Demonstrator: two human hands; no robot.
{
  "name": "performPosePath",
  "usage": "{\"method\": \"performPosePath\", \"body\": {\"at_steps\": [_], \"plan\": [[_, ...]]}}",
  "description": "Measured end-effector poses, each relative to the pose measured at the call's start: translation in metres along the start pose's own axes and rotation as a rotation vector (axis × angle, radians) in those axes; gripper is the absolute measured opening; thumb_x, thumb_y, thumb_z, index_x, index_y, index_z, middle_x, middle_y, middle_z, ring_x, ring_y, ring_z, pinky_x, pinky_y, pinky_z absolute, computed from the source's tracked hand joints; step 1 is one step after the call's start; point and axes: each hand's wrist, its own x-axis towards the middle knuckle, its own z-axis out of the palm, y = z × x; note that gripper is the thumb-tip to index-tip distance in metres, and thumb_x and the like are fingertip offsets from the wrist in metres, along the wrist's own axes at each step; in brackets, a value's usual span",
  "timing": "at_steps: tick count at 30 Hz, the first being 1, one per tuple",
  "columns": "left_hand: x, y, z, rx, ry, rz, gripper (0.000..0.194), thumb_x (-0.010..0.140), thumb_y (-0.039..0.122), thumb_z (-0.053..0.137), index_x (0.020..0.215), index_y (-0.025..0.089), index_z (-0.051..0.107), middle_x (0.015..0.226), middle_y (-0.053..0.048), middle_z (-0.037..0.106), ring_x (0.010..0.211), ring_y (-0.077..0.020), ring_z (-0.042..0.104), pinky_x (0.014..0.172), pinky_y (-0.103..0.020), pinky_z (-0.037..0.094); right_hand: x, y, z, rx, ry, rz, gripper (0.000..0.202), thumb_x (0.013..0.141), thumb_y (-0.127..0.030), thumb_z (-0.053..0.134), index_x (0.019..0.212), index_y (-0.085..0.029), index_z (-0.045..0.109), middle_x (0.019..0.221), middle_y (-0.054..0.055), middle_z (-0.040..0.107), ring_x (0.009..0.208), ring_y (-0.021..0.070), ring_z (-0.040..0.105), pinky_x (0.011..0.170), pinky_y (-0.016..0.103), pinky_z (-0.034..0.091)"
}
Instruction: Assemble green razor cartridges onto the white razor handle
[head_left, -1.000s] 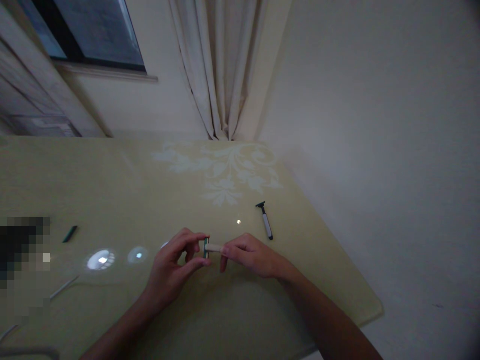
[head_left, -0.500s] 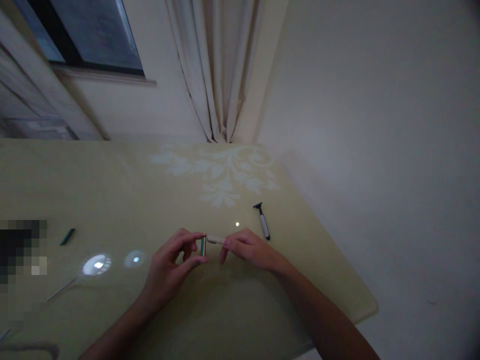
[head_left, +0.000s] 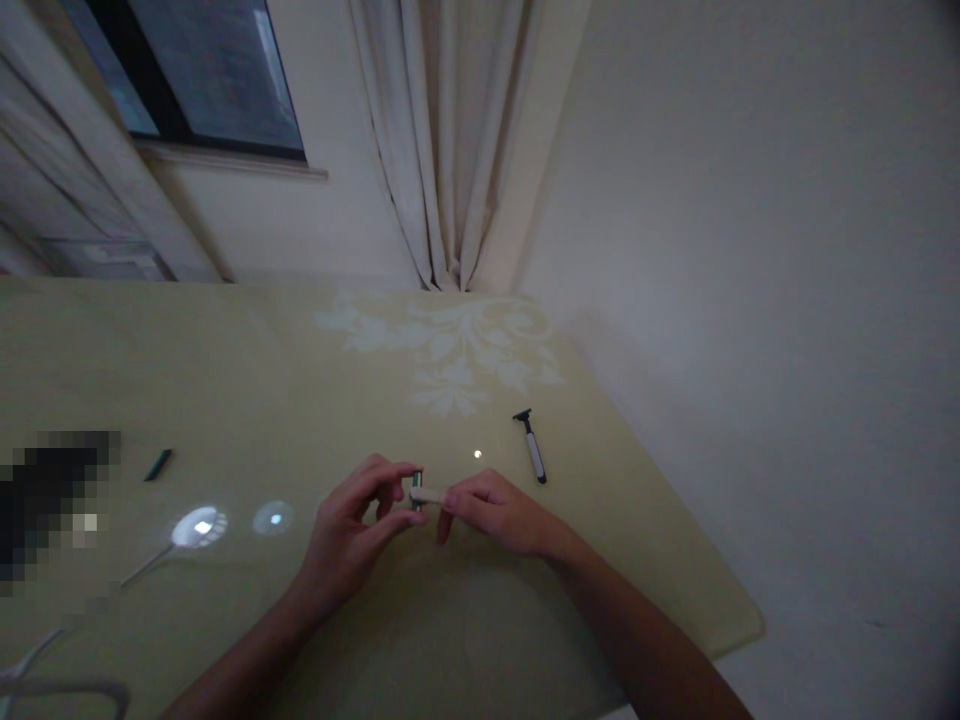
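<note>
Two hands [head_left: 352, 520] [head_left: 501, 510] hold striped cartridge [head_left: 418, 480], pale stick [head_left: 430, 495]; any lettering illegible.

Place: apparently a room in a home
Window [head_left: 217, 75]: dark frame [head_left: 136, 70], pale sill [head_left: 236, 163]
Curtains [head_left: 450, 130]: pale, long, hanging in folds
Table [head_left: 225, 380]: glossy, yellowish-green, white floral pattern [head_left: 454, 345] near the far edge
Wall [head_left: 735, 220]: plain, pale, along the table's right side

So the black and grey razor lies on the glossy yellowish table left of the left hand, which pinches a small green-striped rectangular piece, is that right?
Not quite: the head view shows the razor on the table just beyond the right hand, not left of the left hand. That hand does pinch the rectangular piece.
</note>
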Motion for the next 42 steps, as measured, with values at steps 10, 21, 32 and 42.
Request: {"method": "performPosePath", "body": {"at_steps": [10,21,32,42], "plan": [[-0.0013,-0.0008,-0.0002,-0.025,-0.005,-0.011,0.031,0.086,0.036,0.086,0.116,0.028,0.079,0.080,0.001,0.059,0.072,-0.0146,0.060,0.065,-0.024,0.047,-0.0010,-0.0029,0.0019,0.015,0.011,-0.003,0.064,0.105,-0.064,0.051,0.082,-0.012,0.081,0.058,-0.006,0.036,0.057,0.0102,0.035,0.059,0.026,0.026],[-0.0013,0.0011,0.0000,-0.033,-0.014,-0.027,0.031,0.086,0.035,0.086,0.116,0.029,0.080,0.079,0.001,0.059,0.072,-0.0150,0.060,0.065,-0.025,0.047,-0.0016,-0.0004,0.0012,-0.019,0.039,-0.011,0.063,0.104,-0.063,0.050,0.078,-0.013,0.079,0.058,-0.006,0.037,0.057,0.0106,0.036,0.059,0.026,0.027],[-0.0018,0.0005,0.0007,-0.063,-0.002,-0.043,0.030,0.086,0.036,0.086,0.114,0.028,0.081,0.079,0.001,0.059,0.072,-0.0151,0.060,0.065,-0.025,0.048,-0.0010,0.0032,-0.0016,0.027,0.034,0.006,0.068,0.102,-0.069,0.049,0.073,-0.013,0.076,0.055,-0.006,0.034,0.055,0.0106,0.033,0.057,0.025,0.026],[-0.0034,0.0019,0.0028,-0.069,-0.005,-0.045,0.031,0.084,0.036,0.087,0.113,0.029,0.081,0.078,0.002,0.059,0.069,-0.0141,0.059,0.064,-0.024,0.047,-0.0022,0.0058,-0.0037,0.013,-0.011,-0.001,0.067,0.103,-0.068,0.049,0.068,-0.014,0.068,0.056,-0.004,0.046,0.056,0.0102,0.040,0.059,0.025,0.030]]}}
